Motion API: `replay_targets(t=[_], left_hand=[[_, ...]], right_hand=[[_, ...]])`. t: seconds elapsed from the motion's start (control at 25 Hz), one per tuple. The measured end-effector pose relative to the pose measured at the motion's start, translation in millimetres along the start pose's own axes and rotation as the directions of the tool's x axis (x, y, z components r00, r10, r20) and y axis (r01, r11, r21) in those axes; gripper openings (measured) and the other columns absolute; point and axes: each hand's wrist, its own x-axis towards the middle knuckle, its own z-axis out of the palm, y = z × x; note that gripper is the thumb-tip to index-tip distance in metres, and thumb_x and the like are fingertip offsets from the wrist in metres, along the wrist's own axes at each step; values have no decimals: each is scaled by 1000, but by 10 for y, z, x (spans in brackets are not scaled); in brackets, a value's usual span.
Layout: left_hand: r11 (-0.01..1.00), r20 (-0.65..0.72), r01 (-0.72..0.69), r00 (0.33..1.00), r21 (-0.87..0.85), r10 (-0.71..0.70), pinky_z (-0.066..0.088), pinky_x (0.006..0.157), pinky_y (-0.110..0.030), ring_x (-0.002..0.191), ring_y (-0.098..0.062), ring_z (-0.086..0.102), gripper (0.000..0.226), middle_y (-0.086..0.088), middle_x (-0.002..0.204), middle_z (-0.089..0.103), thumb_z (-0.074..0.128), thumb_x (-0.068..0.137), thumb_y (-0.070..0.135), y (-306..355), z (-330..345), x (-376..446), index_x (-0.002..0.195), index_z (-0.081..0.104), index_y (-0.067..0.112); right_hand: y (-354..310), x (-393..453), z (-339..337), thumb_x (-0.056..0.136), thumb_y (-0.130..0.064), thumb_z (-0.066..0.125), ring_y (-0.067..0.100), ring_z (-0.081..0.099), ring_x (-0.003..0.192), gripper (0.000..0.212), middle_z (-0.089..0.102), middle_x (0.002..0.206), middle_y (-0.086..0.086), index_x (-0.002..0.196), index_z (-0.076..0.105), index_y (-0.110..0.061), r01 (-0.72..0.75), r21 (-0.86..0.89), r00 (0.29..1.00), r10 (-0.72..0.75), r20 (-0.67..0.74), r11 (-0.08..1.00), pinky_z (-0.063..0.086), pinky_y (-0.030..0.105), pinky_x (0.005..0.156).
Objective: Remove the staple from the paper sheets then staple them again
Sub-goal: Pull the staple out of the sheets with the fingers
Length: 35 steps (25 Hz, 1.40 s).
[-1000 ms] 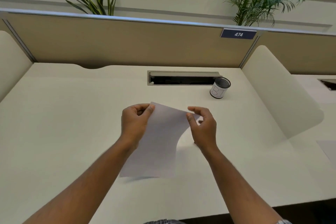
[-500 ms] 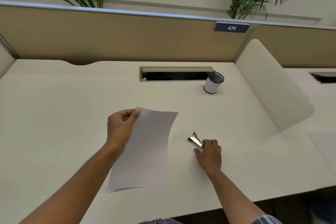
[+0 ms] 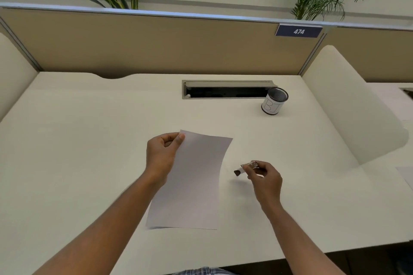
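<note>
The white paper sheets (image 3: 194,183) hang slightly curled above the middle of the desk, their lower edge near the desktop. My left hand (image 3: 162,155) pinches their top left corner, where a small dark staple mark shows. To the right of the sheets, my right hand (image 3: 263,177) holds a small metal stapler (image 3: 244,168) lifted off the desk, its dark tip pointing left toward the paper. A gap separates the stapler from the sheets.
A mesh pen cup with a white label (image 3: 273,101) stands at the back right beside an open cable slot (image 3: 226,89). A beige partition (image 3: 156,44) closes the back. A curved divider (image 3: 348,100) bounds the right side; another paper (image 3: 405,176) lies beyond it.
My right hand let go of the sheets' right corner, reached down to the desk, closed on the stapler and lifted it. My left hand kept the top left corner.
</note>
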Motion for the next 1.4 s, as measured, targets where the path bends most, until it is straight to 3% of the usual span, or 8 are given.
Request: replay_targets(t=[0.12, 0.28, 0.48, 0.64, 0.8, 0.92, 1.16, 1.4], left_hand=[[1000, 4, -7, 1000, 4, 7, 59, 92, -50, 92, -25, 75, 17, -5, 93, 79, 75, 90, 26, -1, 10, 1, 101, 76, 13], [1000, 11, -16, 1000, -9, 16, 58, 93, -50, 93, -28, 75, 11, -6, 92, 80, 74, 90, 25, 10, 56, -13, 96, 75, 16], [999, 59, -42, 997, 11, 41, 56, 96, -51, 99, -26, 74, 20, -5, 98, 79, 74, 90, 28, -9, 111, -69, 104, 75, 15], [993, 96, -106, 990, 41, 102, 57, 95, -49, 99, -23, 74, 19, -2, 99, 79, 70, 93, 28, 17, 150, -150, 106, 76, 16], [964, 130, -242, 965, 113, 227, 60, 81, -31, 84, -9, 74, 11, 9, 87, 78, 66, 96, 23, 66, 169, -266, 94, 76, 29], [949, 142, -295, 950, 113, 278, 57, 76, -22, 82, -10, 74, 15, 7, 86, 78, 65, 97, 19, 86, 178, -304, 93, 76, 30], [941, 147, -324, 940, 96, 309, 59, 73, -27, 78, -20, 74, 14, -3, 82, 78, 64, 97, 18, 68, 202, -322, 101, 78, 15], [922, 144, -364, 927, 133, 346, 59, 77, -25, 83, -14, 74, 16, 0, 88, 78, 66, 95, 20, 62, 214, -328, 105, 78, 15]], right_hand=[[-367, -213, 119, 90, -20, 77, 11, 72, 90, 13, 79, 99, 0, 99, 73, -11, 38, 260, 997, -54, 54, 965, 56, 38, 87], [-767, -499, 376, 97, -28, 58, 27, 74, 99, 31, 76, 107, 14, 115, 62, -3, -24, 476, 936, -148, 320, 879, 60, 38, 91], [-1009, -679, 689, 108, -36, 44, 17, 61, 79, 32, 63, 87, 4, 123, 63, -15, -106, 327, 842, -90, 531, 939, 58, 38, 72], [-1035, -678, 808, 110, -34, 41, 14, 55, 74, 28, 65, 88, 2, 114, 58, -12, -23, 217, 860, -91, 502, 976, 45, 29, 62], [-1005, -673, 825, 110, -29, 43, 15, 58, 73, 26, 68, 90, 8, 109, 53, -5, 7, 263, 877, -133, 461, 965, 46, 30, 61], [-1000, -686, 810, 110, -27, 43, 15, 60, 75, 23, 69, 93, 12, 106, 52, -6, 5, 291, 870, -147, 470, 957, 47, 30, 61], [-1028, -729, 788, 110, -28, 42, 17, 61, 76, 22, 70, 94, 12, 105, 52, -8, -12, 309, 867, -144, 477, 951, 48, 30, 62], [-1087, -748, 751, 110, -28, 42, 16, 60, 73, 25, 70, 89, 7, 108, 52, -6, -75, 356, 864, -117, 489, 931, 47, 31, 61]])
